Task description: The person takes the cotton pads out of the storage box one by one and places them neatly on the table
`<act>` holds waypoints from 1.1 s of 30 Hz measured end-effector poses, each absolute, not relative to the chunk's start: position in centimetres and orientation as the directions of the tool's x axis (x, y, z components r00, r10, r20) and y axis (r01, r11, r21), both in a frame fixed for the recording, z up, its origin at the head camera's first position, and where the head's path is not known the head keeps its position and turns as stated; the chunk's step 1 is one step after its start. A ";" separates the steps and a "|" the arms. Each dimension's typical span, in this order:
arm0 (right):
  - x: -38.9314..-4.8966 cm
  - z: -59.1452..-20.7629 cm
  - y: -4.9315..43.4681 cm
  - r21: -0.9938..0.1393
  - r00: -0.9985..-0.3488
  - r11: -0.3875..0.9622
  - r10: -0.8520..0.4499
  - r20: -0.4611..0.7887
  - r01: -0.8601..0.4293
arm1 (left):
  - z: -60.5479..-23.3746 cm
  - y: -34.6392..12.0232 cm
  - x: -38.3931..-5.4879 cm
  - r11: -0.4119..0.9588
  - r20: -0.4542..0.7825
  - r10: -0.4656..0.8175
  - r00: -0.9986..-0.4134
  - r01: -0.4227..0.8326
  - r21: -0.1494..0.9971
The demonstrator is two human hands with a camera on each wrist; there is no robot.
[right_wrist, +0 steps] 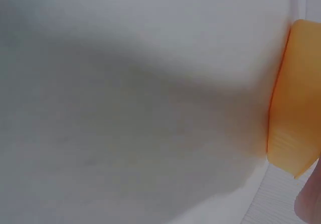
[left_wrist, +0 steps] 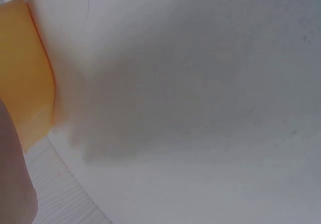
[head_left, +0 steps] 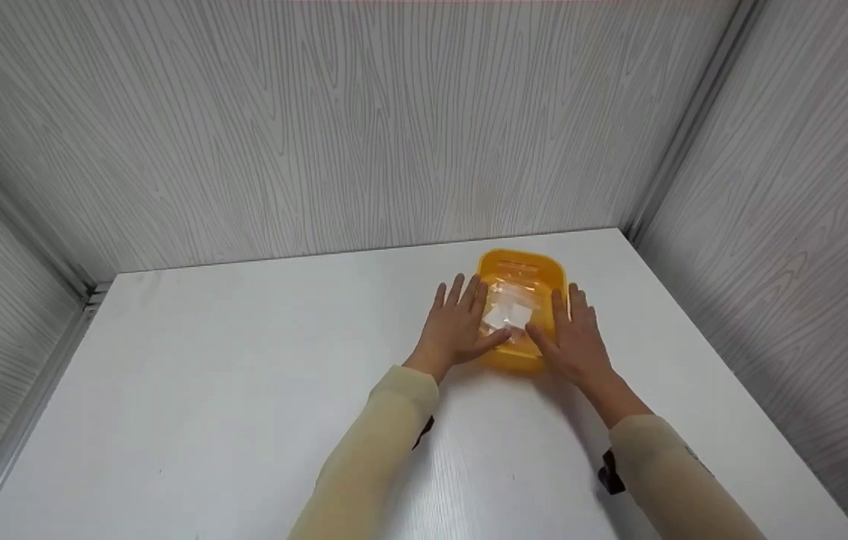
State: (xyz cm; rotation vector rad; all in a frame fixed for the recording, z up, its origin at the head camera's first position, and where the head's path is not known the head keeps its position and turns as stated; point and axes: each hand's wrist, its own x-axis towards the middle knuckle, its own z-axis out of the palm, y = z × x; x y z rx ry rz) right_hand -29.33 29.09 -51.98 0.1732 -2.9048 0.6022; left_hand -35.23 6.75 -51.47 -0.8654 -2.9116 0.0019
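Observation:
A yellow plastic basket (head_left: 519, 259) stands toward the back right of the white table, holding clear plastic packets (head_left: 510, 307) with white pieces inside. On its left side lies my left hand (head_left: 457, 326), fingers straight and spread, the thumb over the near rim. My right hand (head_left: 577, 337) mirrors it on the right side, its fingers extended along the rim and its thumb pointing inward. The left wrist view catches the basket's outer wall (left_wrist: 25, 68) beside part of a finger (left_wrist: 15, 184). Likewise, the right wrist view has the wall (right_wrist: 298, 93) and a fingertip (right_wrist: 308, 204).
A white table top (head_left: 244, 375) spreads to the left and front of the basket. Wood-grain panels enclose it: a back wall (head_left: 319, 135), a right wall (head_left: 791, 225) and a left one (head_left: 4, 285). The basket sits close to the table's back edge.

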 end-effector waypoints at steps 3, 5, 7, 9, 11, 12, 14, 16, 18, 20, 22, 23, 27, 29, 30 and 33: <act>-29.7 -52.0 28.5 -0.434 -0.996 0.900 -0.006 0.094 -0.046 | -51.7 6.7 -35.1 0.843 0.065 0.532 -0.844 0.536 0.055; -29.7 -52.0 27.9 -0.434 -0.999 0.901 0.007 0.053 -0.017 | -51.8 6.3 -34.8 0.845 0.078 0.523 -0.849 0.528 0.086; -29.7 -52.1 27.3 -0.427 -0.999 0.904 0.013 0.047 -0.009 | -52.0 5.9 -34.5 0.848 0.098 0.514 -0.852 0.522 0.093; -29.6 -52.2 26.9 -0.419 -0.998 0.908 0.009 0.056 -0.015 | -52.2 5.6 -34.1 0.849 0.113 0.506 -0.855 0.517 0.110; -29.5 -52.3 26.6 -0.415 -0.997 0.910 0.000 0.073 -0.031 | -52.2 5.2 -33.7 0.848 0.127 0.502 -0.855 0.516 0.121; -29.4 -52.2 26.6 -0.412 -0.997 0.911 -0.002 0.081 -0.035 | -52.3 5.1 -33.5 0.847 0.133 0.503 -0.854 0.517 0.121; -29.2 -52.2 26.5 -0.402 -0.995 0.914 -0.009 0.097 -0.048 | -52.3 5.0 -33.0 0.845 0.145 0.505 -0.851 0.521 0.120; -28.9 -52.3 26.5 -0.392 -0.995 0.918 -0.013 0.103 -0.052 | -52.4 4.9 -32.6 0.843 0.150 0.510 -0.847 0.526 0.108; -28.6 -52.4 26.5 -0.389 -0.996 0.920 -0.014 0.089 -0.047 | -52.4 4.8 -32.3 0.843 0.146 0.516 -0.844 0.530 0.090; -28.5 -52.5 26.6 -0.386 -0.997 0.921 -0.016 0.078 -0.045 | -52.3 4.9 -32.2 0.844 0.143 0.520 -0.842 0.533 0.069; -28.4 -52.5 26.7 -0.382 -0.997 0.923 -0.017 0.069 -0.042 | -52.3 5.0 -32.3 0.847 0.141 0.520 -0.843 0.529 0.041; -28.4 -52.4 26.7 -0.380 -0.997 0.923 -0.025 0.072 -0.051 | -52.2 5.0 -32.3 0.850 0.140 0.518 -0.844 0.526 0.029; -28.5 -52.3 26.7 -0.372 -0.995 0.925 -0.046 0.083 -0.074 | -52.2 5.1 -32.6 0.856 0.128 0.511 -0.850 0.517 0.013; -28.5 -52.3 26.7 -0.372 -0.995 0.925 -0.052 0.084 -0.080 | -52.3 5.1 -32.7 0.857 0.117 0.509 -0.853 0.515 0.023; -28.5 -52.3 26.7 -0.374 -0.996 0.924 -0.048 0.081 -0.075 | -52.4 5.1 -32.7 0.858 0.111 0.509 -0.854 0.514 0.024; -28.5 -52.3 26.7 -0.374 -0.996 0.925 -0.043 0.080 -0.070 | -52.5 5.1 -32.6 0.860 0.097 0.505 -0.857 0.510 0.027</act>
